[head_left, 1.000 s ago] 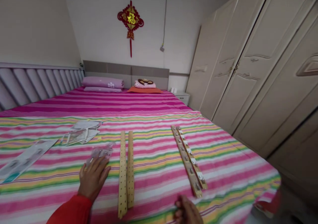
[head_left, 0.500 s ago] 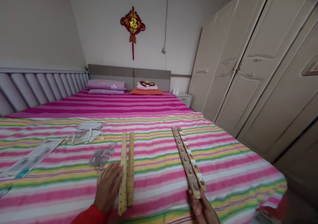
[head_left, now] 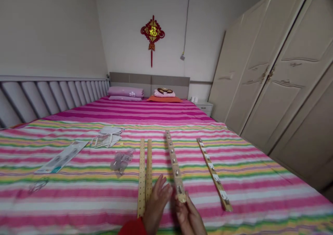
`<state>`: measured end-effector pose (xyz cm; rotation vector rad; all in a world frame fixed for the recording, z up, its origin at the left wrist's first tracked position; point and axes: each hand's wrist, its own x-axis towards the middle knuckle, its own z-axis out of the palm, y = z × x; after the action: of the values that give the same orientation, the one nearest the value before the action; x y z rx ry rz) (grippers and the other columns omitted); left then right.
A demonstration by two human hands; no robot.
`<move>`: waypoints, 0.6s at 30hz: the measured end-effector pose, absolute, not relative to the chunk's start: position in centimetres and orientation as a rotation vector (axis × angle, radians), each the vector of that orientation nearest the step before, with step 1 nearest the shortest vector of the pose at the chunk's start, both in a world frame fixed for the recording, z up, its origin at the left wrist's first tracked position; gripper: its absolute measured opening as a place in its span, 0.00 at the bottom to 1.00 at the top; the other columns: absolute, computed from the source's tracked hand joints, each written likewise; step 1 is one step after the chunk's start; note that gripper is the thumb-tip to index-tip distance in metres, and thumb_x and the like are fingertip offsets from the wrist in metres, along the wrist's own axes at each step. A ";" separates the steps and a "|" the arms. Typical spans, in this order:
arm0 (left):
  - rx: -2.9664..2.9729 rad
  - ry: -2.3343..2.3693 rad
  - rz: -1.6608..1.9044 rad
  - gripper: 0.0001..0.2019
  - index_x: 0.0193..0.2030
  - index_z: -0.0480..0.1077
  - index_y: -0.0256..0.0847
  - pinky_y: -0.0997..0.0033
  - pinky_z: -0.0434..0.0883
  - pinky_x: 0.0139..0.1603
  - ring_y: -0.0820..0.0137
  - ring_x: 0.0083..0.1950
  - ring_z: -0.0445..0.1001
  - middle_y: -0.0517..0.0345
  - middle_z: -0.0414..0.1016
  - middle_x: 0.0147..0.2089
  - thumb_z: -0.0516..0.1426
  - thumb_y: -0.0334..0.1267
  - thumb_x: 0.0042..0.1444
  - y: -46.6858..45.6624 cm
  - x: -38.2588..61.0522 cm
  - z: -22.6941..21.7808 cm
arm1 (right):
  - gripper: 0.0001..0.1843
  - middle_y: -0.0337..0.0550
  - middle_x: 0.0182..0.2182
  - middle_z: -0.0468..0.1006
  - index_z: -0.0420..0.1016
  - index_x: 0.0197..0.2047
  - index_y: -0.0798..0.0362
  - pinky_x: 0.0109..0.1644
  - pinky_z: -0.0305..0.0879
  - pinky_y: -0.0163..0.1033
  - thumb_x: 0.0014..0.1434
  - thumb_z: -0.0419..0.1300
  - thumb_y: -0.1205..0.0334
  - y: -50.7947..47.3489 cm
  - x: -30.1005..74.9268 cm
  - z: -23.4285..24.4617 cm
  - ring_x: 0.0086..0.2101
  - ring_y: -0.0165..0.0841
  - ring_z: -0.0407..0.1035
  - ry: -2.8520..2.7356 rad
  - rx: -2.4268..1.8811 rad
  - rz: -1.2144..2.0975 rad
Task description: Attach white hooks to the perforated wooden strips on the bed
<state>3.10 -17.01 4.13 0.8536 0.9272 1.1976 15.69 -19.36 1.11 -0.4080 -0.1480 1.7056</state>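
My right hand point(head_left: 187, 212) grips the near end of a wooden strip point(head_left: 173, 160) with a row of small metal hooks along it. The strip points away from me, its near end raised off the bed. To its left my left hand point(head_left: 159, 202) is open, fingers apart, over the near part of two bare perforated wooden strips point(head_left: 142, 179) that lie side by side. A second wooden strip point(head_left: 212, 169), with white tags and metal pieces, lies on the striped sheet at the right.
Clear plastic bags of small parts point(head_left: 122, 162) lie left of the perforated strips. Farther left are a flat clear package point(head_left: 63, 157), a pile of packets point(head_left: 109, 137) and a thin wire-like loop point(head_left: 39, 184). A wardrobe point(head_left: 275, 75) stands at the right.
My right hand has moved left with the hooked strip, away from the tagged strip, which stays on the bed. My left hand has shifted right across the perforated strips. The view has turned left.
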 end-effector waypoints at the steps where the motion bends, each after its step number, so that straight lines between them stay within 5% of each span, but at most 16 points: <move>1: 0.840 0.910 1.237 0.50 0.69 0.52 0.43 0.56 0.66 0.61 0.52 0.66 0.61 0.39 0.54 0.70 0.67 0.51 0.40 -16.8 3.4 4.4 | 0.14 0.42 0.31 0.82 0.80 0.37 0.54 0.33 0.72 0.29 0.44 0.73 0.66 -18.8 14.2 1.5 0.30 0.28 0.74 -0.152 -0.431 1.689; 6: 0.898 1.033 1.444 0.48 0.69 0.51 0.45 0.65 0.67 0.59 0.59 0.63 0.64 0.44 0.61 0.66 0.68 0.46 0.42 -14.9 1.9 5.9 | 0.16 0.46 0.38 0.81 0.79 0.41 0.53 0.35 0.71 0.34 0.51 0.68 0.55 -16.9 8.5 4.4 0.36 0.34 0.74 -0.425 -0.508 1.671; 9: 0.861 1.099 1.491 0.41 0.64 0.60 0.41 0.68 0.72 0.50 0.61 0.54 0.72 0.44 0.71 0.57 0.65 0.51 0.44 -13.7 0.0 6.0 | 0.16 0.42 0.32 0.80 0.79 0.39 0.53 0.30 0.67 0.32 0.49 0.69 0.54 -16.3 6.9 5.3 0.28 0.30 0.71 -0.505 -0.617 1.653; 13: 0.862 1.162 1.478 0.34 0.58 0.68 0.39 0.71 0.73 0.29 0.67 0.31 0.76 0.54 0.77 0.32 0.61 0.56 0.47 -12.2 -2.4 5.5 | 0.18 0.35 0.22 0.74 0.78 0.35 0.56 0.24 0.59 0.29 0.44 0.72 0.52 -15.6 5.4 5.5 0.20 0.24 0.62 -0.523 -0.732 1.643; 18: 0.799 1.248 1.616 0.28 0.47 0.73 0.37 0.72 0.71 0.26 0.68 0.28 0.75 0.56 0.76 0.28 0.60 0.58 0.47 -9.2 -5.0 4.8 | 0.20 0.33 0.19 0.69 0.77 0.32 0.56 0.22 0.56 0.30 0.43 0.71 0.48 -15.2 3.8 5.3 0.18 0.23 0.58 -0.572 -0.779 1.631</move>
<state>-4.98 -9.21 4.81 0.7990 1.2478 1.6164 3.82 -15.16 5.26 -0.7792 -0.5725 1.6308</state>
